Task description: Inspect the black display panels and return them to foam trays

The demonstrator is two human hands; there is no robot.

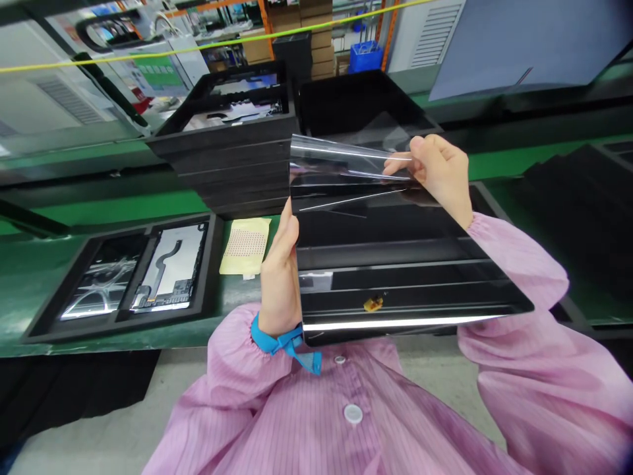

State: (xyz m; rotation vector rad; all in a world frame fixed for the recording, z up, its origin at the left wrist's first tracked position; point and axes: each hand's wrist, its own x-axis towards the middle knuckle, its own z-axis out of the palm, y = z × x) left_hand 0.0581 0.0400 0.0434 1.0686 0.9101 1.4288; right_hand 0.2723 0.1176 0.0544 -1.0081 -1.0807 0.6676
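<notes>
A glossy black screen panel (395,277) is held tilted in front of my chest. My left hand (279,277), with a blue strap (284,343) at its wrist, grips the panel's left edge; its fingers behind the panel are hidden. At the upper right, my right hand (440,168) pinches a clear film (341,155), which is lifted and curled away from the panel's top part. Lower down, the panel's face shows reflections and a small yellow-brown patch (373,303).
On the green bench at left lies a black foam tray (217,264) with two screen parts. A yellow dotted sheet (244,245) sits beside it. Stacked black trays (232,158) stand behind, next to another black tray (361,92). Dark foam sheets (578,218) lie at right.
</notes>
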